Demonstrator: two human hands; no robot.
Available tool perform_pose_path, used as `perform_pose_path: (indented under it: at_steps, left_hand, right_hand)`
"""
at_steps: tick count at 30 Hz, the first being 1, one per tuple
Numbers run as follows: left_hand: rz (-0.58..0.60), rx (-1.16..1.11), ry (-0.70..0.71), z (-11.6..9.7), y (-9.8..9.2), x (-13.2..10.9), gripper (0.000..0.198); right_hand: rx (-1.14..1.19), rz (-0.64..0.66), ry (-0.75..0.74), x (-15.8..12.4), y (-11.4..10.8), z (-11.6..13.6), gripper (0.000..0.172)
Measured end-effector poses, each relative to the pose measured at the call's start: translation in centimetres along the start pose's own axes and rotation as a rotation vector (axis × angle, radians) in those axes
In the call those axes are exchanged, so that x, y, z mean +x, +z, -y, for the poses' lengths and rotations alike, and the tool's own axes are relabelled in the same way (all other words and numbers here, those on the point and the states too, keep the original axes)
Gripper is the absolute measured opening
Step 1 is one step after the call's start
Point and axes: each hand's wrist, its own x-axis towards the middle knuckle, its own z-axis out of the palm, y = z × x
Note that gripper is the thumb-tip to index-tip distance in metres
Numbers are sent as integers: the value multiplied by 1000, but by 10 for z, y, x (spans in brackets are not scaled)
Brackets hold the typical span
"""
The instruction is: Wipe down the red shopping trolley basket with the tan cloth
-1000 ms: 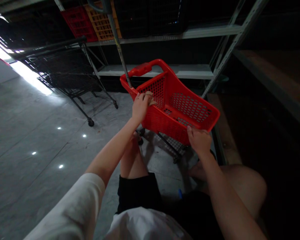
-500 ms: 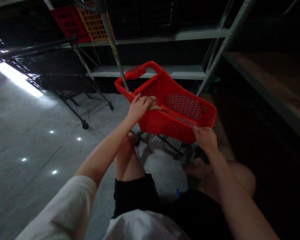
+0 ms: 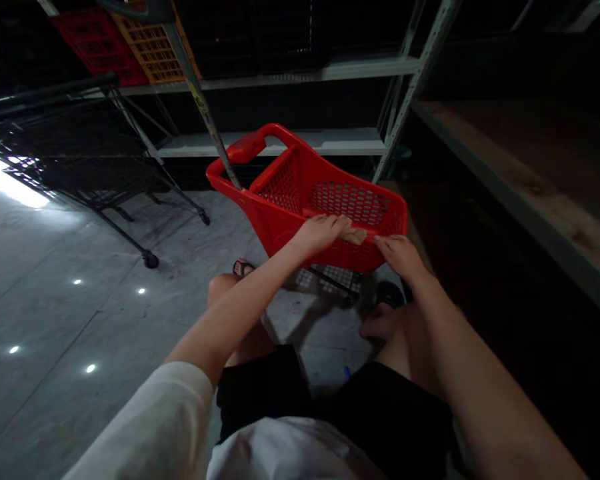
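Observation:
In front of me stands a small red shopping cart (image 3: 280, 223) with a perforated plastic basket. My left hand (image 3: 321, 233) presses a tan cloth (image 3: 354, 235) against the top rim of the basket's near side, fingers closed over it. Farther right along that rim, my right hand (image 3: 399, 255) grips the edge close to the basket's front corner, thumb and fingers on either side. A grey pole (image 3: 200, 100) rises from the handle end of the cart. The cloth's part under my left palm is hidden.
A dark wire shopping cart (image 3: 70, 153) stands on the left. Behind is a metal shelf rack (image 3: 325, 141) with a red crate (image 3: 100, 47) and a yellow crate (image 3: 155, 50). A wooden ledge (image 3: 535, 193) runs along the right. A small blue object (image 3: 347, 373) lies between my legs.
My left hand has slid the cloth rightward along the rim, from near the handle end toward my right hand. My right hand stays on the rim. The view has shifted slightly right.

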Motion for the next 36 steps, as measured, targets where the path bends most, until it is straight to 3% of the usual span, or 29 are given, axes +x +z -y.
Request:
perform_pose_path:
  at_steps: [5, 8, 12, 15, 18, 21, 24, 27, 29, 31, 34, 36]
  left_hand:
    - [36, 156, -132, 89, -44, -52, 39]
    - [8, 229, -258, 108, -56, -66, 38]
    - [-12, 272, -341, 92, -48, -54, 35]
    - [-25, 282, -369, 80, -41, -40, 33]
    - [-53, 252, -365, 72, -39, -27, 32]
    - [-41, 210, -328, 64, -40, -15, 40]
    - [-14, 202, -245, 60, -47, -12, 49]
    - [-55, 189, -62, 66, -62, -32, 46]
    - [-81, 178, -35, 74, -73, -56, 43]
    - [-163, 196, -188, 79, -81, -80, 36]
    - [-305, 239, -454, 76, -92, -93, 51]
    - [-261, 247, -503, 68, -100, -87, 54]
  right_hand:
    - [86, -36, -18, 8, 6, -25, 53]
    - [69, -31, -34, 16, 9, -32, 52]
    - [94, -66, 24, 31, 6, -7, 48]
    - [230, -162, -29, 50, 3, 46, 52]
    - [445, -211, -232, 75, 5, 110, 63]
    - [609, -212, -321, 97, 11, 149, 76]
    - [692, -234, -301, 107, 15, 150, 82]
    - [707, -288, -308, 103, 16, 131, 63]
    - [683, -346, -273, 95, 15, 125, 53]
    - [666, -419, -227, 82, 14, 130, 52]
    - [666, -486, -277, 61, 12, 163, 56]
    - [657, -482, -311, 52, 14, 189, 55]
